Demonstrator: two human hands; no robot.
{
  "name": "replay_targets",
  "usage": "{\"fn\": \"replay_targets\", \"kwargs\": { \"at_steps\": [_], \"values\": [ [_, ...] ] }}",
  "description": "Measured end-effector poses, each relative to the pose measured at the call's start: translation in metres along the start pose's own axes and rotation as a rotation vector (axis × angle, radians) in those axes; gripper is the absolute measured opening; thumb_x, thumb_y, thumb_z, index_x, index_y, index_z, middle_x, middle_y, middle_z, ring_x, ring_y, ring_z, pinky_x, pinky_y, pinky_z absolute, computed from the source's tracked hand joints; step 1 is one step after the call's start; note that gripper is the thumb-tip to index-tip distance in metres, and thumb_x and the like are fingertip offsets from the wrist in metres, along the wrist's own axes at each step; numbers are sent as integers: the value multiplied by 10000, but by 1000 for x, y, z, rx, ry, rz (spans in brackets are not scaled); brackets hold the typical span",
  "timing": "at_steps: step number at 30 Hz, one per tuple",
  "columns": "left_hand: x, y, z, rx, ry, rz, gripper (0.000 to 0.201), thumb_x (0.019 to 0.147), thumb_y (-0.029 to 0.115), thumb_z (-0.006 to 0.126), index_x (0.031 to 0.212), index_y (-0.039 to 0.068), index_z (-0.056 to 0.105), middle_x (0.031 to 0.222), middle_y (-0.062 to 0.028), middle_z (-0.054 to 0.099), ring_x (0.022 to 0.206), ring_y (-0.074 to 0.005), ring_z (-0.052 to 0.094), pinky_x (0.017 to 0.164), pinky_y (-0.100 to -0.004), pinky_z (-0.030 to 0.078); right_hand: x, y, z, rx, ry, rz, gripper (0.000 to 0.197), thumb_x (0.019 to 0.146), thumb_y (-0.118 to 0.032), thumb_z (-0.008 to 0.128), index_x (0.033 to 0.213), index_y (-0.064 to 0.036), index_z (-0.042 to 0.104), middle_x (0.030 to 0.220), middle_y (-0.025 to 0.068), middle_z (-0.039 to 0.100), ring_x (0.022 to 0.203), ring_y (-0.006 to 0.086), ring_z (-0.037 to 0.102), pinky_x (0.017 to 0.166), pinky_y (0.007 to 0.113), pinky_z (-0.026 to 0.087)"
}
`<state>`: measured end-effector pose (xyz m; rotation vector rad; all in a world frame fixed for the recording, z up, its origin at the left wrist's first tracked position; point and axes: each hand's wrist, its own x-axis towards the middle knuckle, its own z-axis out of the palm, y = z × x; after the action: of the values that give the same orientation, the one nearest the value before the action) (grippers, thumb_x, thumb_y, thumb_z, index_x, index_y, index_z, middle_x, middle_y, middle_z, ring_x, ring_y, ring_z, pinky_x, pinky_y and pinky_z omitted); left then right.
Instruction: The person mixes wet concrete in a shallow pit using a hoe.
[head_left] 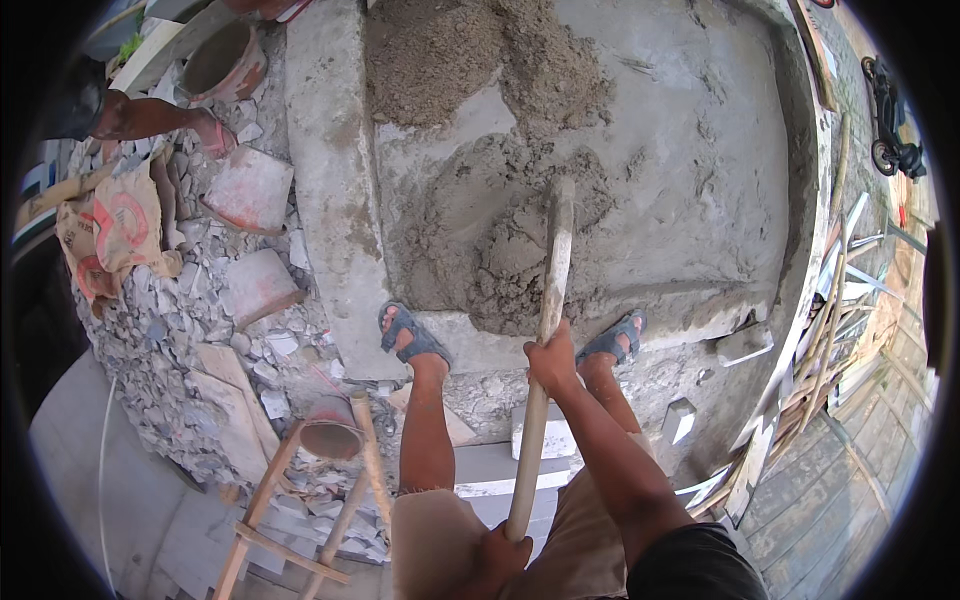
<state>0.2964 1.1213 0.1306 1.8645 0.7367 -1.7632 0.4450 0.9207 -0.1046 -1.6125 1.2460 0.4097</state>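
Observation:
A long, pale wooden tool handle (546, 290) slants from my lap up to a heap of wet grey mortar (510, 250). The far end of the handle stands over the heap; the tool's head is not visible, so I cannot tell its kind. My right hand (553, 362) is wrapped round the middle of the handle. Lower down, near my thigh, my left hand (503, 555) grips the near end. Behind the wet heap lies a coarser brown-grey pile of sand or dry mix (470, 60). My sandalled feet stand apart on the near ledge.
A raised concrete rim (335, 190) borders the mixing bed. Broken rubble (200, 340) and a torn paper sack (125, 225) lie left. Another person's leg (150, 118) is at upper left, near a bucket (222, 65). A wooden frame (270, 480) stands lower left; bamboo poles (835, 300) lie right.

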Motion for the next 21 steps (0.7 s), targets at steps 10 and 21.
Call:
{"fn": "replay_targets", "kwargs": {
  "at_steps": [10, 21],
  "values": [
    [104, 139, -32, -417, 97, 437, 158, 681, 92, 635, 743, -25, 550, 580, -71, 538, 522, -147, 512, 516, -334, 431, 125, -176, 16, -135, 9, -321, 467, 777, -105, 628, 1156, 54, 406, 997, 314, 625, 943, 462, 630, 832, 466, 496],
    [9, -17, 146, -307, -76, -17, 362, 708, 250, 696, 922, -41, 666, 887, -268, 683, 869, -397, 680, 772, -478, 518, -22, -22, -45, -501, -193, -55, 490, 762, -111, 645, 1139, 17, 360, 972, 339, 615, 953, 508, 602, 830, 526, 482]
  ]
}}
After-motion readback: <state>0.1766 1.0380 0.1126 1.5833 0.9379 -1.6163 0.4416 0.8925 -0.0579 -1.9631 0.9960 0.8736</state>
